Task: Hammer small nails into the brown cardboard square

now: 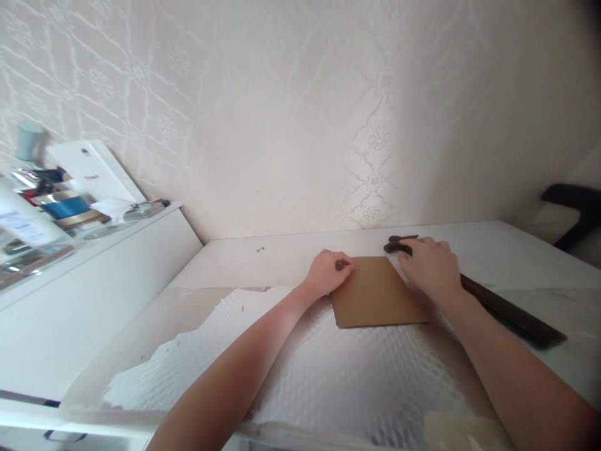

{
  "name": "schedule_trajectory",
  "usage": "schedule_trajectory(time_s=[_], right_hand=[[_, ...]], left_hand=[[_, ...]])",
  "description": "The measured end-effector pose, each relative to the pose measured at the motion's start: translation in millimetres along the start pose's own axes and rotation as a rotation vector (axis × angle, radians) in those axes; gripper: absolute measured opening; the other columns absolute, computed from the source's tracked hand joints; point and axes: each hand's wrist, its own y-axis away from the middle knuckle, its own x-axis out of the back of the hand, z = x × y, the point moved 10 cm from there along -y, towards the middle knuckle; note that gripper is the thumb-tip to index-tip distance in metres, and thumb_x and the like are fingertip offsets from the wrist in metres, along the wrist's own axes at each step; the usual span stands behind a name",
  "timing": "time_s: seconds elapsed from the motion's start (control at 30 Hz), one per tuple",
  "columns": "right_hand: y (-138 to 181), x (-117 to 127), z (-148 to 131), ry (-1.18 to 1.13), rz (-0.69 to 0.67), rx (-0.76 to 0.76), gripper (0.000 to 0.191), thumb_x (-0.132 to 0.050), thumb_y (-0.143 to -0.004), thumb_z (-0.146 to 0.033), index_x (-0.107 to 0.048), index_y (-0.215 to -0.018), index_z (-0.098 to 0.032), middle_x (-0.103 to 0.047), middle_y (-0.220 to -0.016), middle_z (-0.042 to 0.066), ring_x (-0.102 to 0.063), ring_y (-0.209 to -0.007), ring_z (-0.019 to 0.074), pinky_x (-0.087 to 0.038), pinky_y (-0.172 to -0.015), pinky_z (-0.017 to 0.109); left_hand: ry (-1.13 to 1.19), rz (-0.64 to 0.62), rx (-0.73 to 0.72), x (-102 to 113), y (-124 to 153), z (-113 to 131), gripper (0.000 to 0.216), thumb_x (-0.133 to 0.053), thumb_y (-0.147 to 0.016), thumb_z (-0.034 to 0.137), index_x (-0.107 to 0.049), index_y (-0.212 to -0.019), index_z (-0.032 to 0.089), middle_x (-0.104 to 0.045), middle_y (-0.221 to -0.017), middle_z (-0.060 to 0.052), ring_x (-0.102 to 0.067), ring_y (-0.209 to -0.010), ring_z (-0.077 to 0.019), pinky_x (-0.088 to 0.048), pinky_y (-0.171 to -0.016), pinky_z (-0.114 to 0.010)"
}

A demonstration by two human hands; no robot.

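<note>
A square brown cardboard sheet (pixel 375 297) lies on the white honeycomb-textured paper. My left hand (pixel 328 272) is at its upper left corner, thumb and fingers pinched on a small brown piece (pixel 339 265). Tiny dark specks lie on the cardboard by those fingertips. Beyond the sheet's right edge, my right hand (pixel 434 266) curls over a dark brown piece (pixel 400 248) with a forked-looking end; its kind is unclear. A long dark brown strip (pixel 516 313) extends right from beneath that hand, and whether the two are joined is hidden.
The textured paper (pixel 188 351) has a torn left edge and lies on a white desk (pixel 244 257) against a patterned wall. At left, a white cabinet (pixel 117 288) carries a white box (pixel 94 169) and blurred clutter. A black curved chair part (pixel 577 207) stands at right.
</note>
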Motion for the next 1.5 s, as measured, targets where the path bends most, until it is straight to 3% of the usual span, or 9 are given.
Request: schedule_trajectory(time_s=[0.17, 0.27, 0.4, 0.6, 0.8, 0.97, 1.1, 1.23, 1.5], right_hand=[[3, -5, 35, 0.091, 0.073, -0.123, 0.037, -0.045, -0.08, -0.028, -0.065, -0.11, -0.018, -0.062, -0.093, 0.021, -0.057, -0.085, 0.0357, -0.044, -0.063, 0.048], [2, -16, 48, 0.072, 0.01, -0.166, 0.038, -0.046, -0.08, -0.027, -0.062, -0.113, -0.015, -0.062, -0.094, 0.024, -0.057, -0.086, 0.0368, -0.043, -0.064, 0.049], [0, -20, 48, 0.031, -0.03, -0.145, 0.038, -0.045, -0.082, -0.027, -0.062, -0.113, -0.013, -0.062, -0.093, 0.027, -0.058, -0.086, 0.0391, -0.042, -0.064, 0.049], [-1, -20, 43, 0.122, -0.094, -0.128, 0.04, -0.038, -0.087, -0.027, -0.057, -0.12, -0.013, -0.062, -0.095, 0.023, -0.06, -0.084, 0.0346, -0.042, -0.063, 0.041], [-5, 12, 24, 0.061, -0.025, -0.078, 0.042, -0.036, -0.089, -0.027, -0.051, -0.125, -0.012, -0.061, -0.1, 0.023, -0.059, -0.089, 0.0326, -0.04, -0.068, 0.04], [-4, 36, -1, -0.161, 0.044, 0.047, 0.044, -0.038, -0.088, -0.031, -0.044, -0.13, -0.019, -0.064, -0.106, 0.013, -0.062, -0.084, 0.027, -0.043, -0.066, 0.036], [0, 37, -22, -0.348, 0.005, 0.196, 0.044, -0.034, -0.089, -0.029, -0.044, -0.131, -0.018, -0.068, -0.089, 0.009, -0.061, -0.065, 0.0207, -0.043, -0.059, 0.031], [4, 42, -32, -0.467, -0.019, 0.281, 0.042, -0.034, -0.09, -0.028, -0.049, -0.127, -0.017, -0.069, -0.08, 0.007, -0.061, -0.062, 0.0184, -0.043, -0.056, 0.028], [11, 39, -48, -0.444, -0.131, 0.394, 0.039, -0.037, -0.09, -0.026, -0.055, -0.124, -0.022, -0.071, -0.098, 0.006, -0.066, -0.081, 0.0207, -0.048, -0.069, 0.031]], left_hand=[[-0.038, 0.026, -0.029, 1, 1, 2, 0.014, -0.058, -0.077, 0.023, -0.07, -0.083, 0.022, -0.071, -0.083, -0.001, -0.06, -0.087, -0.0178, -0.047, -0.087, -0.031], [-0.04, 0.025, -0.036, 0, 0, 2, 0.014, -0.057, -0.076, 0.022, -0.07, -0.082, 0.022, -0.071, -0.083, -0.001, -0.059, -0.089, -0.0184, -0.047, -0.086, -0.032], [-0.047, 0.017, -0.048, -2, 0, 3, 0.016, -0.055, -0.075, 0.018, -0.069, -0.082, 0.022, -0.071, -0.086, 0.0, -0.059, -0.088, -0.0178, -0.047, -0.087, -0.031], [-0.066, 0.015, -0.074, -3, -1, 7, 0.018, -0.054, -0.074, 0.016, -0.069, -0.082, 0.022, -0.071, -0.084, -0.001, -0.059, -0.087, -0.0183, -0.046, -0.087, -0.031], [-0.078, 0.0, -0.077, -6, -2, 6, 0.018, -0.053, -0.075, 0.016, -0.068, -0.083, 0.021, -0.071, -0.086, 0.0, -0.058, -0.087, -0.0181, -0.046, -0.088, -0.031], [-0.087, -0.013, -0.075, -8, -3, 5, 0.018, -0.052, -0.076, 0.017, -0.067, -0.084, 0.021, -0.07, -0.084, 0.0, -0.059, -0.086, -0.0173, -0.045, -0.088, -0.031], [-0.085, 0.004, -0.068, -8, -2, 4, 0.017, -0.051, -0.075, 0.017, -0.063, -0.086, 0.021, -0.069, -0.084, 0.0, -0.059, -0.084, -0.017, -0.045, -0.087, -0.031], [-0.061, 0.011, -0.05, -7, -1, 3, 0.018, -0.053, -0.074, 0.016, -0.058, -0.091, 0.02, -0.069, -0.084, 0.001, -0.059, -0.081, -0.0162, -0.044, -0.086, -0.031], [-0.015, 0.011, 0.001, -5, 0, 1, 0.019, -0.052, -0.072, 0.015, -0.051, -0.09, 0.021, -0.068, -0.088, 0.001, -0.059, -0.082, -0.0169, -0.046, -0.081, -0.031]])
